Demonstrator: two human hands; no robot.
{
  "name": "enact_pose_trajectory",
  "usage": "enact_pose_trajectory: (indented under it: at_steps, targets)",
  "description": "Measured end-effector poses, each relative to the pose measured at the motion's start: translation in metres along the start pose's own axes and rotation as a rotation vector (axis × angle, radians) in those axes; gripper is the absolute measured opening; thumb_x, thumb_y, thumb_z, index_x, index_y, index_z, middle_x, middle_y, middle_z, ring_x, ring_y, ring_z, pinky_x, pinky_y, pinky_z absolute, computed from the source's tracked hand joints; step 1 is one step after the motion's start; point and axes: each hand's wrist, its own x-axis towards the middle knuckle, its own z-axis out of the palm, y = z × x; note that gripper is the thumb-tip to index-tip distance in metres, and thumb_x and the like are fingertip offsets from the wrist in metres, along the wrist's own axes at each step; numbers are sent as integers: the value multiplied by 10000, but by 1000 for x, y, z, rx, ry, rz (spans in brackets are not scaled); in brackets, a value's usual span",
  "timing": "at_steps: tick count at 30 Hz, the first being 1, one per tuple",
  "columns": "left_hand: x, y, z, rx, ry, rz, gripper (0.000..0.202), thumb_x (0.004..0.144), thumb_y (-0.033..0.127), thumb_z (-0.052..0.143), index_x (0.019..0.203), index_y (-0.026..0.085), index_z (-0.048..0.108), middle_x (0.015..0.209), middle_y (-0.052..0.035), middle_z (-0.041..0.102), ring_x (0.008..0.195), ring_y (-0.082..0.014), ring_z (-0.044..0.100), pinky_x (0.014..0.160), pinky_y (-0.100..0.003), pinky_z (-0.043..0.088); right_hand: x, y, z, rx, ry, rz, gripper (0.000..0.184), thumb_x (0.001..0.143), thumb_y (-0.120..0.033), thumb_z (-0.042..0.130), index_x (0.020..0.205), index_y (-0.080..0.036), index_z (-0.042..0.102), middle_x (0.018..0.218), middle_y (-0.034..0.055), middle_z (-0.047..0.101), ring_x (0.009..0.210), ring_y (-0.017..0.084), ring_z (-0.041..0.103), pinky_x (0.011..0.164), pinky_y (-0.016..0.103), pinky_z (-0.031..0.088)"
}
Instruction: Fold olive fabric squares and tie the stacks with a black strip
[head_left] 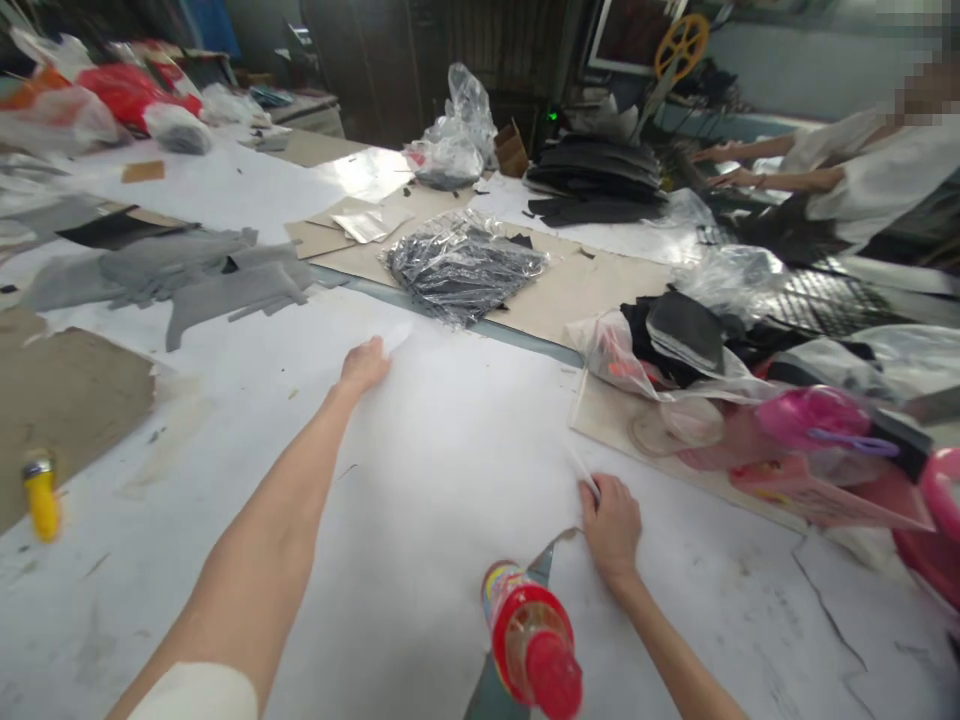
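Note:
A large white sheet (pixel 450 460) lies flat on the worktable in front of me. My left hand (pixel 365 365) reaches far forward and pinches the sheet's far corner. Near the sheet's right corner rests my right hand (pixel 611 525), fingers closed on its edge. A red-capped bottle (pixel 531 640) stands close to me between my arms, just left of my right forearm.
A clear bag of dark pieces (pixel 463 265) lies beyond the sheet on cardboard. Grey fabric cutouts (pixel 187 275) lie at left, a yellow bottle (pixel 41 495) at the left edge. Bags and pink items (pixel 817 430) crowd the right. Another person (pixel 862 170) works at the far right.

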Motion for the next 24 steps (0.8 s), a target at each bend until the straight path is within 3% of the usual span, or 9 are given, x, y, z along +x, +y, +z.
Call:
enact_pose_trajectory:
  at_steps: [3,9,14,17,21,23,24]
  targets:
    - [-60,-3,3,94,-58,39,263,846,241,496,1080,125,529,1008,-161,673,983,-285,647,832,-332,475,3,-7,-5,36,-40,53,297,971,-346,349,954,-169,587,958,102,636,905,237,524,754,321,320]
    - [-210,-7,8,124,-205,152,211,872,293,451,1033,178,522,1013,-103,669,963,-248,645,817,-296,471,6,-13,-8,160,-129,117,245,940,-298,406,997,-162,601,1034,111,629,968,241,500,794,324,314]
    - [-333,-1,20,-27,-269,166,186,861,288,429,1004,214,522,984,-69,666,913,-231,646,791,-296,472,14,-6,-12,223,-211,65,259,936,-314,435,1027,-165,626,1047,75,651,953,206,526,780,285,347]
    - [-404,11,27,-172,-319,186,183,848,240,416,996,218,521,962,-64,660,900,-219,642,785,-294,470,10,8,-33,270,-297,-21,259,936,-304,438,1017,-174,647,956,35,673,858,172,552,744,256,376]
    - [-484,39,32,-289,-374,108,158,841,221,441,970,215,531,890,-58,653,835,-216,636,769,-306,467,-40,36,-80,270,-370,-141,247,925,-273,471,1033,-188,676,1004,67,673,919,199,566,795,294,401]
    - [-512,56,36,-368,-384,90,138,842,224,437,929,223,544,839,-43,645,794,-208,630,745,-305,469,-79,43,-100,266,-403,-240,216,863,-320,610,1053,-247,683,1154,67,638,1060,227,533,873,324,389]
    - [-523,64,38,-419,-375,73,129,839,234,444,912,228,550,822,-37,646,777,-207,630,738,-308,473,-98,44,-107,253,-410,-280,340,812,-369,686,1135,-268,652,1239,74,598,1136,250,493,911,347,374]
